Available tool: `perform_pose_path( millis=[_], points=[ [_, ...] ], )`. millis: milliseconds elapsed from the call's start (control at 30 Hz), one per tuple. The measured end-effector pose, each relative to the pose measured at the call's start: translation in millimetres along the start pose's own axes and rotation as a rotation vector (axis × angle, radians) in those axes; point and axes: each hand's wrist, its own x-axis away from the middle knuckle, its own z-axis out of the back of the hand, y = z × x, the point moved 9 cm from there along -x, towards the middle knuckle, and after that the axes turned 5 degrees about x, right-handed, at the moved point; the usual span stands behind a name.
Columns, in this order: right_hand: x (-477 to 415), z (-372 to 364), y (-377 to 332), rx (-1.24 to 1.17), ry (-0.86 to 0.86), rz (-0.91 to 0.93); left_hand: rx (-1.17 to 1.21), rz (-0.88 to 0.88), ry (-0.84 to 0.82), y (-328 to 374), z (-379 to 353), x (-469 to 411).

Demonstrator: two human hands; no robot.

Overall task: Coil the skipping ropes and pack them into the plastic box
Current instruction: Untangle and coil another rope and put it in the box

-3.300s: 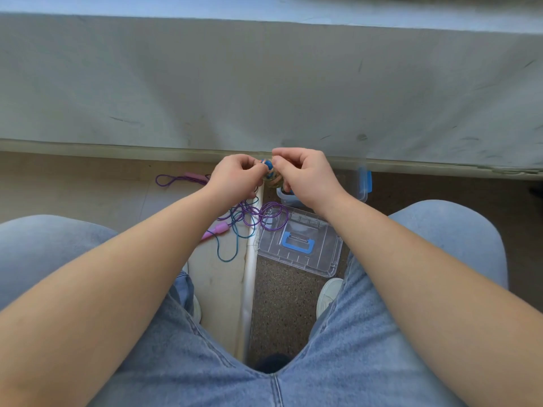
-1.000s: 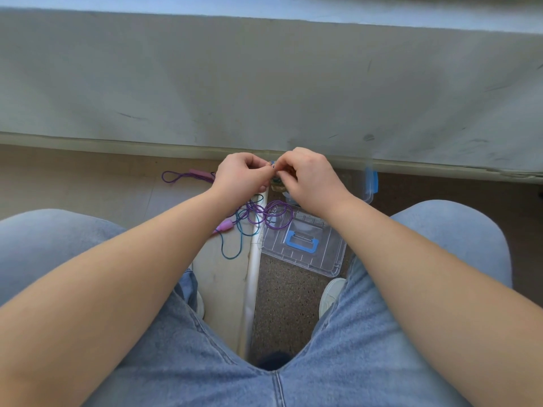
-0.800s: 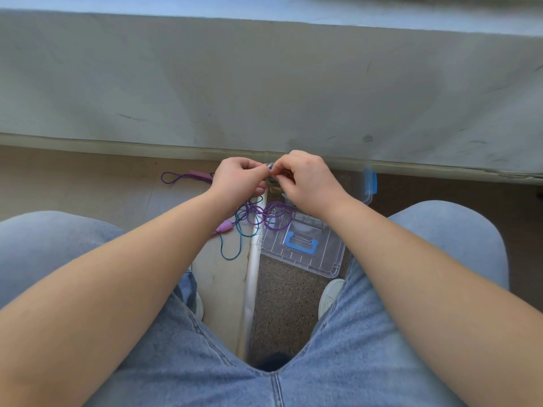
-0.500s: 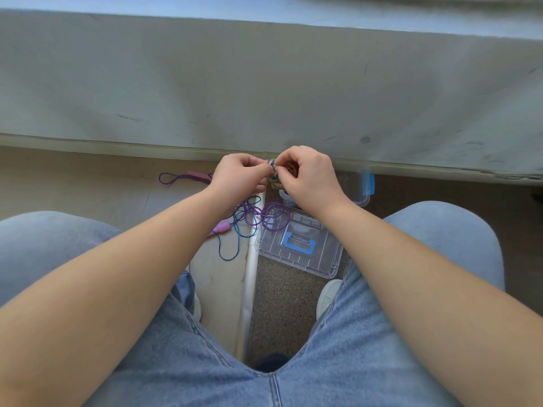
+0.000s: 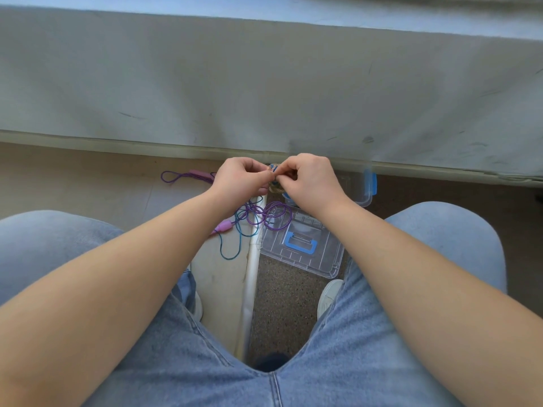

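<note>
Skipping ropes (image 5: 266, 216) tangled, overlapping lid (image 5: 323, 259) | left hand (image 5: 239, 180), right hand (image 5: 308, 180) pinching one blue-tan bundle (image 5: 275, 188)

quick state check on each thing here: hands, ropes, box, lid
left hand: fingers curled, pinching the small bundle
right hand: pinching the same bundle
small bundle: held between both hands, partly hidden
plastic box: open, partly hidden behind the right hand
lid: off, lying flat on the floor
purple rope: loose, tangled on the floor, overlapping the lid
blue rope: loose, uncoiled on the floor
</note>
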Motion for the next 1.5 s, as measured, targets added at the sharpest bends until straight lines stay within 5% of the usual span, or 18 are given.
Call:
perform_pose_path(
  millis=[400,700,1000,1500],
  points=[
    [3,-6,15,-0.161,-0.018,-0.217,-0.202,-0.066,-0.015,1,-2,-5],
    [5,-22,52,-0.564,-0.006,-0.541,-0.368,-0.208,-0.014,18,-7,-1],
    [8,-35,49,-0.877,-0.084,-0.637,-0.235,-0.203,0.021,17,1,-6],
    [4,-36,56,-0.706,-0.066,-0.603,-0.202,-0.203,0.023,15,-3,-1]
  ],
)
